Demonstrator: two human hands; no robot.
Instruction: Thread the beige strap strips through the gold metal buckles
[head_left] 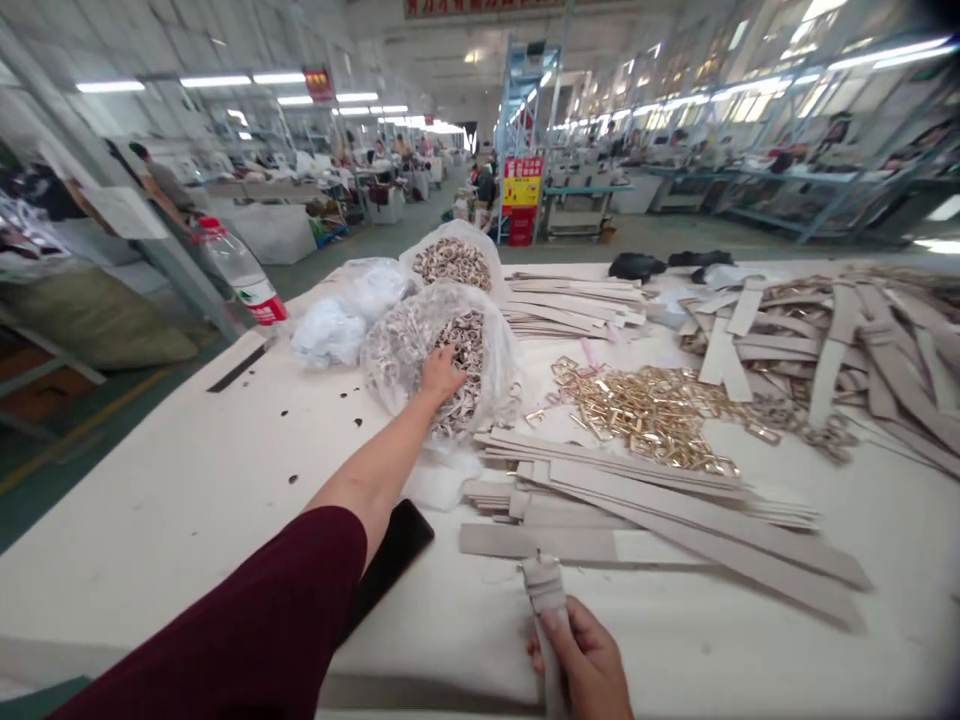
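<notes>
Okay, head view, looking down a long pale worktable (187, 480). L hand (441, 375) comes in from lower left, forearm bare past a dark red sleeve (225, 620), and sits center-left, partly open, fingers pressed down into a clear plastic bag (409, 345) of pale metal buckles. Can't tell if it has hold of any buckles or just rests on them. R hand (581, 655) at bottom center is closed around a folded beige strap (546, 590), w/ the strap's end sticking up above the fingers (555, 625).

Just behind the L hand's bag, top center: a 2nd bag of buckles (452, 262), and a white plastic wad (334, 325) to its left. Right of center, a loose heap of gold buckles (645, 415) lies between stacks of beige straps (637, 510), w/ more straps at upper right (847, 350) and top center (570, 305). Black phone (or something very like one) (394, 550) lies just under the L forearm. Water bottle (240, 272) at upper left, near the table edge. Bg: co-workers at benches down the hall, one at upper left (161, 180).
</notes>
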